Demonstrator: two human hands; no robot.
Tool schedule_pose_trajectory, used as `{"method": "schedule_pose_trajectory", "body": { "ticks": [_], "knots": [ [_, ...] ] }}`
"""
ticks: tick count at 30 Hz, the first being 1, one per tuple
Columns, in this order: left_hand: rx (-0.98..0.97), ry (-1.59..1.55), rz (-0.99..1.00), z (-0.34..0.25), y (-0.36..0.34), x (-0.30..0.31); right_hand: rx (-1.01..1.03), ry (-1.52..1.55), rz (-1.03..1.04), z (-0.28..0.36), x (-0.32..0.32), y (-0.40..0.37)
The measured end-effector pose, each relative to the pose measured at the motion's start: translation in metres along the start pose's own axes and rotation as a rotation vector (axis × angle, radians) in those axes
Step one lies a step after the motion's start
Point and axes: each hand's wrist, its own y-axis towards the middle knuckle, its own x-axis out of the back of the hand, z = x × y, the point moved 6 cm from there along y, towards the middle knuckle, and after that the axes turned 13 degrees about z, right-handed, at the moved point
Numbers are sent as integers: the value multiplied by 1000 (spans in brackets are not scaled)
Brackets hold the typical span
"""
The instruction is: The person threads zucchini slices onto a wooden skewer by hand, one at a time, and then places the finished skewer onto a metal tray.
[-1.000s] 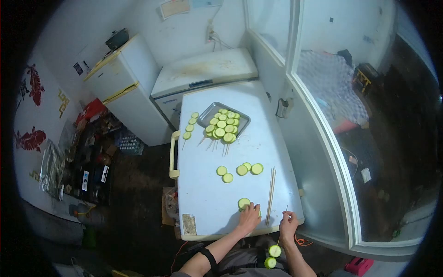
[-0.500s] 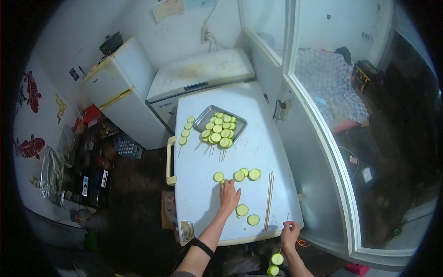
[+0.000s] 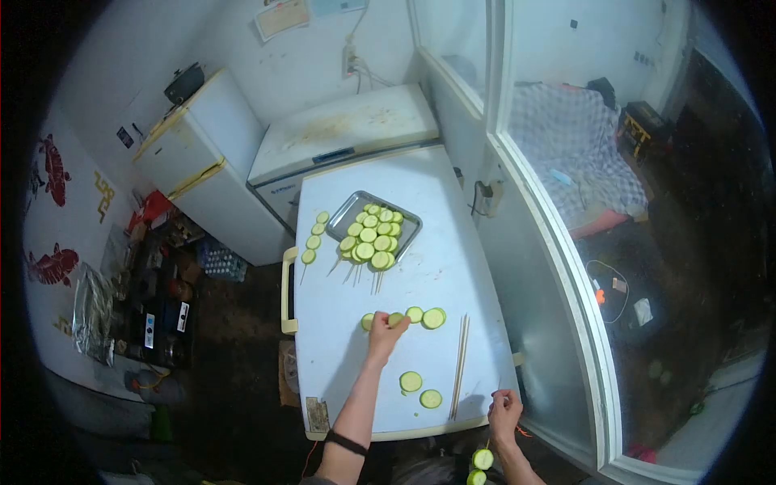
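– Hands first: which is nearest?
– The right hand [image 3: 505,408], low at the near edge. It is pinched shut on a thin wooden skewer [image 3: 489,439], which hangs down with two round pale-green vegetable slices [image 3: 482,458] threaded on it, below the rim of the white chest-freezer lid [image 3: 339,380].
– And the other?
– The left hand [image 3: 385,333] is stretched further out over the lid, its fingers bent onto one loose green slice [image 3: 396,319] in a row of four. Whether it grips or only touches, I cannot tell.
– Between the two?
– Two more cut slices [image 3: 411,381] lying flat, and just right of them a bundle of long bare bamboo sticks [image 3: 459,365].
– Beyond?
– A rectangular metal tray [image 3: 402,212] heaped with filled skewers [image 3: 368,242], with one further filled skewer [image 3: 311,242] beside its left edge. Behind that stands a second white freezer [image 3: 339,133].
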Motion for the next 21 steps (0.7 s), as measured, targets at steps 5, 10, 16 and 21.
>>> {"method": "schedule_pose_trajectory", "body": {
  "ticks": [5, 10, 16, 21],
  "knots": [
    [59, -1041, 269, -3, -73, 15, 34, 105, 57, 16, -29, 15],
    [130, -1124, 247, 21, -132, 14, 31, 213, 146, 39, -77, 9],
    [257, -1698, 263, 53, -155, -14, -6, 229, 379, 57, -157, -46],
    [217, -1729, 209, 59, -137, -7, 87, 111, 410, 45, -195, -55]
  ]
}}
